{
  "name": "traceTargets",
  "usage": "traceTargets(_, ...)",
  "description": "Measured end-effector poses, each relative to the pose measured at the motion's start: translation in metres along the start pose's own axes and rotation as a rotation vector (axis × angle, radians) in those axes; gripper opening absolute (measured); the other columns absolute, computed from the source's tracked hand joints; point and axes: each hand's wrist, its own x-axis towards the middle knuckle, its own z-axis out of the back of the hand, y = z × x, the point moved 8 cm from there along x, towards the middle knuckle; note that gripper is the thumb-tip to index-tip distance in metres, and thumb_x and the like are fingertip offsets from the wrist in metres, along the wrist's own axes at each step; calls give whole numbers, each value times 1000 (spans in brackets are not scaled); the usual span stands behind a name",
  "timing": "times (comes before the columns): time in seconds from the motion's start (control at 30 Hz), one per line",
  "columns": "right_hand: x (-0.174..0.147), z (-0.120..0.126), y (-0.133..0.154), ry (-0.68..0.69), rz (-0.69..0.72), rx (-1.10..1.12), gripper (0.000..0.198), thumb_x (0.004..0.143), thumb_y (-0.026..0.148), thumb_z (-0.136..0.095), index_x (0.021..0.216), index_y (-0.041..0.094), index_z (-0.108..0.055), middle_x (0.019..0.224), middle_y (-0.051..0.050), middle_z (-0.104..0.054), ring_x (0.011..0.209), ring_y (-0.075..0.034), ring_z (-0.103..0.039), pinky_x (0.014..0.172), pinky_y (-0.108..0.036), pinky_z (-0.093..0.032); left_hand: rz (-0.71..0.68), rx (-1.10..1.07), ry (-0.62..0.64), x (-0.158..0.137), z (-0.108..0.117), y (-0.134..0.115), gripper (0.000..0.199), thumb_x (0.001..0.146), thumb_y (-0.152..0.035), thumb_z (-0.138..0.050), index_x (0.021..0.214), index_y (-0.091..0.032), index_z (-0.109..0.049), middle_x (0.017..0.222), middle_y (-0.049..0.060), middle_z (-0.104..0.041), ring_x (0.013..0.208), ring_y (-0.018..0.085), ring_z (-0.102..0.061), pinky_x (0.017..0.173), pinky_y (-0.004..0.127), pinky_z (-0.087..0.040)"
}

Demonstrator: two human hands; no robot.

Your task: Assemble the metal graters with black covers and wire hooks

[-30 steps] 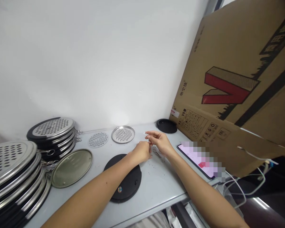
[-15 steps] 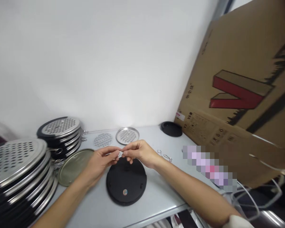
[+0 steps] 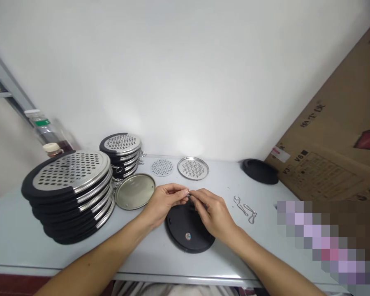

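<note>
Fingertips meeting over the table, my left hand (image 3: 165,204) and my right hand (image 3: 215,210) both pinch a small shiny metal piece (image 3: 188,193). The fingers cover most of it, so its exact kind is hidden. Under them lies a black round disc (image 3: 185,243) with a slot near its rim and a small colourful round sticker (image 3: 188,236). My right hand hides the disc's upper right part. Left of my left hand is an olive-tinted round metal lid (image 3: 136,192). To the right of my right hand, several metal wire clips (image 3: 246,210) lie loose.
Stacks of round graters with black edging, one nearer (image 3: 70,172) and one farther (image 3: 123,144), stand on the left. A perforated disc (image 3: 162,167), a rimmed grater plate (image 3: 193,168) and a black round piece (image 3: 260,171) lie along the wall. A cardboard box (image 3: 333,164) borders the right.
My view has swung left, bringing the bottles and the whole near stack into sight. Both hands stay pinched together; my right hand now covers more of the black disc.
</note>
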Motion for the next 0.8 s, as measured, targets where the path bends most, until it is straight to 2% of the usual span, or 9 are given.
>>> traceTargets(0.07, 0, -1, -2, 14, -8, -26, 29, 96, 26, -43, 105, 21, -70, 83, -8, -64, 74, -19, -59, 70, -32, -46, 32, -9, -10, 0, 0, 2, 23, 69, -30, -83, 84, -14, -76, 81, 3, -70, 73, 9, -62, 75, 22, -50)
traceTargets(0.13, 1, -3, -10, 42, -85, 45, 26, 95, 30, -46, 98, 21, -71, 77, -6, -63, 68, -18, -58, 66, -31, -46, 70, 1, -11, -1, 0, 4, 24, 68, -30, -84, 83, -14, -76, 78, 2, -69, 69, 7, -60, 70, 20, -49)
traceTargets(0.27, 0, -14, -30, 149, -364, 415, 26, 89, 40, -57, 85, 19, -71, 62, -1, -59, 52, -13, -53, 53, -26, -45, 131, -4, 35, -3, 0, 7, 24, 67, -28, -84, 84, -14, -76, 74, 1, -67, 67, 7, -59, 66, 17, -48)
traceTargets(0.37, -1, -20, -35, 229, -471, 606, 29, 82, 44, -65, 79, 16, -71, 62, 0, -59, 50, -10, -50, 50, -24, -43, 125, 2, 58, -4, 0, 5, 25, 70, -28, -82, 88, -12, -76, 78, 4, -69, 71, 8, -62, 70, 18, -50)
traceTargets(0.5, -2, -17, -38, 210, -501, 686, 28, 78, 42, -71, 82, 15, -74, 66, 0, -62, 50, -8, -50, 50, -23, -42, 70, 65, 25, -3, 4, -2, 23, 74, -29, -79, 90, -13, -76, 81, 6, -72, 76, 12, -66, 74, 22, -53)
traceTargets(0.63, -4, -18, -36, 213, -500, 714, 29, 78, 42, -71, 86, 15, -75, 66, -1, -62, 51, -9, -50, 49, -23, -43, -62, 291, -49, -5, 7, -16, 24, 76, -31, -76, 93, -13, -77, 77, 6, -73, 74, 15, -66, 69, 24, -55)
traceTargets(0.8, -2, -11, -34, 161, -410, 554, 26, 82, 41, -66, 87, 17, -74, 65, 0, -61, 52, -10, -51, 51, -24, -44, -90, 299, -81, -7, 8, -18, 28, 77, -31, -75, 100, -15, -75, 88, 7, -76, 83, 19, -69, 73, 27, -56)
